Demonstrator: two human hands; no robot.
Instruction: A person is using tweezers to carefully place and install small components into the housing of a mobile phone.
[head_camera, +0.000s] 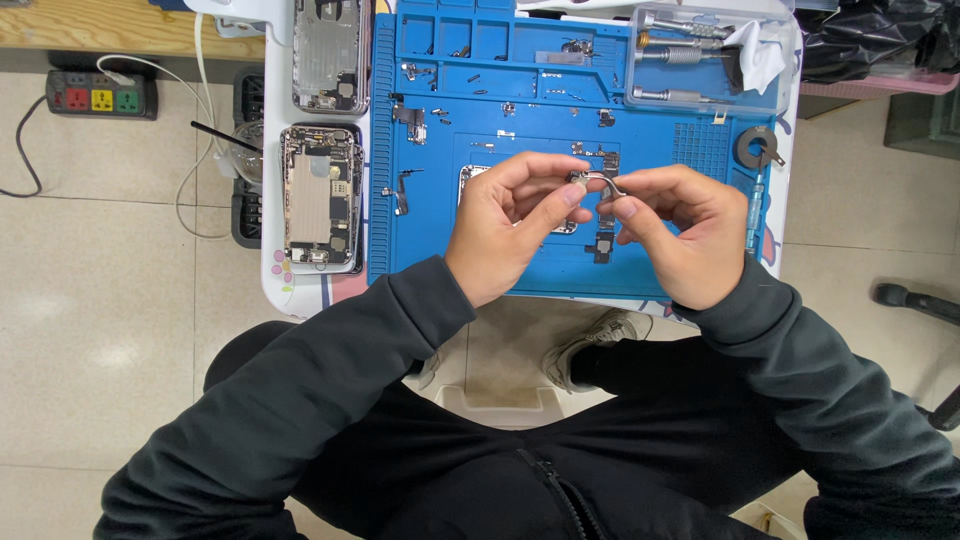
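While above the blue mat (690, 150) — both hands' fingers (560, 200) pinched on a small metal part (600, 182).

Head view, steeply down, seemingly close.

both hands (600, 225) pinch a small metal part (600, 181) over a blue mat (680, 150).

The blue mat (560, 270) looked like matt, soft rubber. The small bent part (600, 182) and the opened phone shells (320, 195) were bare, shiny metal. The floor tiles (110, 300) were smooth and glossy, and the sleeves (330, 400) were dark matt cloth.
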